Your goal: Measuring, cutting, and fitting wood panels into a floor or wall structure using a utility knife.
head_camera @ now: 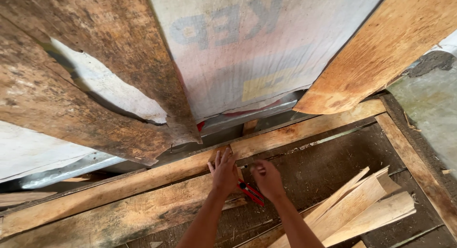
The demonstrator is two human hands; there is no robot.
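Observation:
My left hand [223, 172] lies flat, fingers spread, on the end of a rough wooden plank [143, 205] just below a long horizontal wooden beam [295, 131]. My right hand [267, 179] is closed around a small dark object near its fingertips; what it is I cannot tell. A red-handled tool [252, 192] lies under and between the two hands on the plank's end.
Weathered boards [95, 86] and a printed grey tarp [247, 43] form the wall ahead. Another board [376, 53] leans at the upper right. A pile of split pale wood pieces [362, 205] lies at the lower right, beside a frame rail [414, 162].

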